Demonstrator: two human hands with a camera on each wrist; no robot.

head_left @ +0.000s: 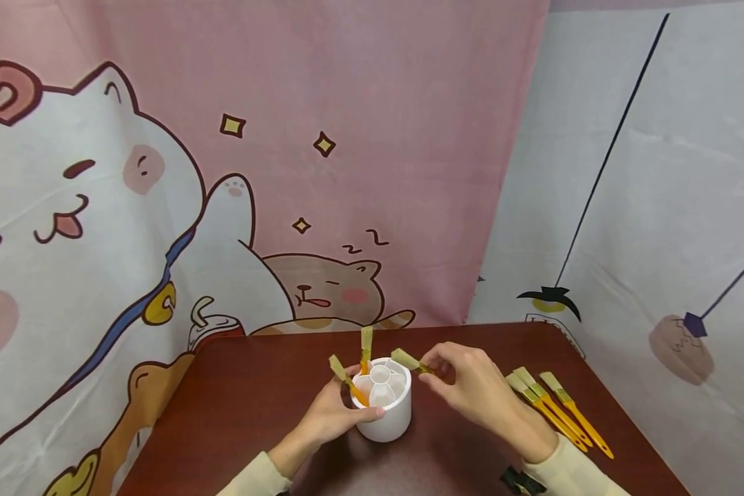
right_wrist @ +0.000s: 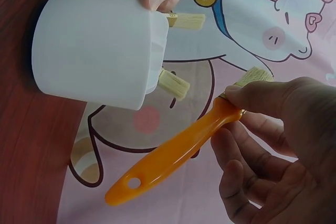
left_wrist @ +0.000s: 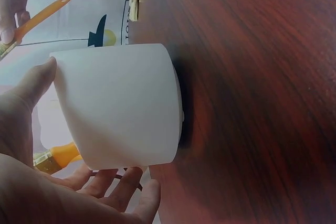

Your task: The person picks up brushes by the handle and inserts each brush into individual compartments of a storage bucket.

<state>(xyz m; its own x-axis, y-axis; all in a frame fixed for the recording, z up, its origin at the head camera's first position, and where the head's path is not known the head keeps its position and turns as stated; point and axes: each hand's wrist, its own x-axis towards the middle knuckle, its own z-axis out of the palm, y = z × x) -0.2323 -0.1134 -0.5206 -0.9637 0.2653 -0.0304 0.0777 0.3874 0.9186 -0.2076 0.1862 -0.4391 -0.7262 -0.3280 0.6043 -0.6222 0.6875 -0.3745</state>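
A white round organizer [head_left: 384,421] with divided compartments stands on the table. My left hand [head_left: 330,415] grips its left side, thumb at the near rim and fingers around the far side. Two paintbrushes stand in it bristles up: one at the back [head_left: 366,344], one leaning left [head_left: 341,372]. To the right of the organizer, my right hand [head_left: 480,389] pinches another paintbrush [right_wrist: 173,153] near its metal band. That brush's orange handle hangs free outside the organizer, as the right wrist view shows; its pale bristles are partly covered by the thumb.
Three loose paintbrushes [head_left: 554,410] with orange handles lie on the dark red-brown table [head_left: 273,372] at the right, beyond my right forearm. A small dark object [head_left: 522,481] is by the right sleeve. Cartoon-printed cloths [head_left: 409,172] hang behind and beside the table.
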